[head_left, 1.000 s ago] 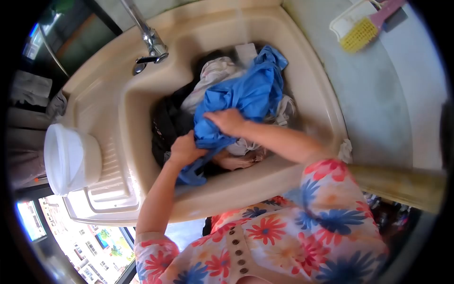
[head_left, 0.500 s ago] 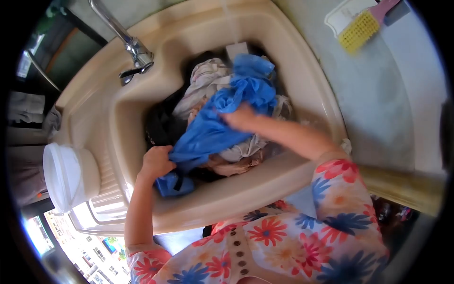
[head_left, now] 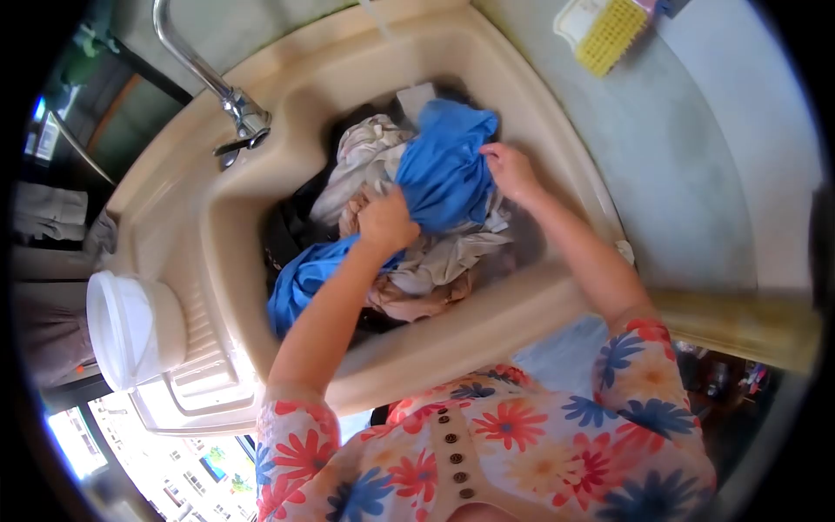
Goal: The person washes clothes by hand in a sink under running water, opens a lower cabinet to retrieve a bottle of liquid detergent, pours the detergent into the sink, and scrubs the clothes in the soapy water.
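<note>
A wet blue garment point(head_left: 448, 165) stretches over a heap of laundry in the beige sink point(head_left: 487, 335). My left hand point(head_left: 388, 222) is closed round its middle, and one end of the cloth hangs towards the sink's near left corner. At the garment's far right edge, my right hand point(head_left: 511, 171) pinches the fabric between thumb and fingers. Beneath lie a pale patterned cloth point(head_left: 370, 143), a light grey cloth point(head_left: 457, 259), a tan cloth point(head_left: 426, 304) and a black cloth point(head_left: 291, 230). A whitish block-shaped thing point(head_left: 416, 100) sits at the heap's back.
A chrome tap point(head_left: 248, 117) rises at the back left, while a thin stream of water point(head_left: 378, 19) falls at the sink's far edge. The white bucket point(head_left: 139, 331) stands on the ribbed drainboard. A yellow-bristled brush point(head_left: 613, 35) lies on the right ledge.
My left hand has moved from the garment's near left end to its middle. My right hand has shifted right to its far edge, where the blue cloth is now spread out more.
</note>
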The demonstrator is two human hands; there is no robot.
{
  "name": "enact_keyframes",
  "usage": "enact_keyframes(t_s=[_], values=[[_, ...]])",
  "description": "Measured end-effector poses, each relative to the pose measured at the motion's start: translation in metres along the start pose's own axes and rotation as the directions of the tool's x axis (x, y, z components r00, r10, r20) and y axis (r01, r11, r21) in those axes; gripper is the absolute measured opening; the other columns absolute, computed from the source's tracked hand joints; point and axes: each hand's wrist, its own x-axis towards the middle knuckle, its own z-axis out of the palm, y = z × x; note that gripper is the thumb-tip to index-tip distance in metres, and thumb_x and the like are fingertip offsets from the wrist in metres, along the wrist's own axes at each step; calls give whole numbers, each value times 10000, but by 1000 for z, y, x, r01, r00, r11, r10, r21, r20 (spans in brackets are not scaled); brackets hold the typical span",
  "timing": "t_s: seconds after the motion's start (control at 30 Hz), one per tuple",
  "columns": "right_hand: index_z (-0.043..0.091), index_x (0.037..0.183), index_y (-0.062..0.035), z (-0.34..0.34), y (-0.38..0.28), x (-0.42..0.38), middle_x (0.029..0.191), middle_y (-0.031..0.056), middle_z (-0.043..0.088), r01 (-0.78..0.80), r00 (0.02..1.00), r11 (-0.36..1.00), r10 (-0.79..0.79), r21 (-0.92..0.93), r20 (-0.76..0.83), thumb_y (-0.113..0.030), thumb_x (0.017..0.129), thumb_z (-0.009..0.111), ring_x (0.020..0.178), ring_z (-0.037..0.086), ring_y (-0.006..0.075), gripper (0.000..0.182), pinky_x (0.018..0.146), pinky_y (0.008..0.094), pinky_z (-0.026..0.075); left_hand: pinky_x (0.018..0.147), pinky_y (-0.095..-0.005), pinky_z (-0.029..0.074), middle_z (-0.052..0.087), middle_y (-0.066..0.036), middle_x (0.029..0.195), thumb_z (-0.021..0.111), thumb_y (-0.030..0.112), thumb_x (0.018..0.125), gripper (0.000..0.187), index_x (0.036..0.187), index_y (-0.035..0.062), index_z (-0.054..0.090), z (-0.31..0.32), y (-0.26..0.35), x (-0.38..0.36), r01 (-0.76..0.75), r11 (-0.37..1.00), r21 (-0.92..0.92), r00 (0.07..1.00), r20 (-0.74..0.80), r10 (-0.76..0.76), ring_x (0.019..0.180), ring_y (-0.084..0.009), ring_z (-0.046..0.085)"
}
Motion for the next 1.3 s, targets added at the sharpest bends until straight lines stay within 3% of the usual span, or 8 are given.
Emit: enact_keyframes(t_s=[0.13,0.37,0.6,0.73,0.83,0.93,1.13,1.3], values=[[599,993,-8,-6,10,-1,875,159,634,53,992,980,-30,192,-123,-121,849,475,766,609,260,221,712,337,465,666,-288,447,602,-107,691,638,107,563,145,675,17,625,-60,-8,31,67,638,-767,969,203,142,665,-190,575],[591,1012,-8,-26,-10,-4,674,65,565,-261,960,852,277,453,32,-129,867,463,576,519,135,228,510,273,413,636,-272,480,587,-74,670,572,12,639,66,695,-1,605,-218,56,17,-111,-146,-983,951,-148,272,633,-168,567],[595,955,-35,-26,-11,10,618,32,532,-362,918,491,336,793,211,-122,847,476,520,488,118,183,423,249,364,629,-273,447,570,-53,712,627,133,568,354,881,-27,590,-189,7,-45,-423,423,-802,873,-235,427,682,-151,547],[585,884,-17,21,4,40,758,138,632,-110,943,918,218,382,-252,-141,846,482,713,614,253,165,667,350,482,704,-360,454,538,-189,733,667,139,494,376,809,-16,533,-27,-80,-84,-252,947,-199,953,117,279,756,-306,560],[572,908,-77,59,-93,-23,818,136,604,279,956,960,-277,4,-93,-96,769,489,773,590,318,163,652,421,464,775,-392,430,532,-200,880,667,159,502,390,811,-26,520,6,-89,-105,-225,937,-268,961,100,259,888,-367,509],[579,861,-122,116,-121,-89,825,111,601,769,591,638,-731,37,342,-152,781,457,787,569,268,149,723,393,395,787,-388,425,533,-195,887,671,146,501,388,818,-23,524,5,-88,-106,-230,937,-264,962,82,259,903,-360,504],[589,804,-96,71,4,51,795,126,599,199,978,894,-206,-402,27,-151,792,441,772,560,302,159,687,430,380,725,-408,459,566,-141,859,635,152,528,360,864,37,576,6,-93,-103,-284,916,-285,955,-2,296,842,-339,539],[603,949,-81,112,-77,-37,930,128,611,500,865,856,-501,-129,33,-108,775,459,834,559,292,228,708,417,405,720,-410,461,571,-129,850,612,153,512,379,876,51,588,16,-95,-96,-259,943,-210,962,37,272,835,-336,544]])
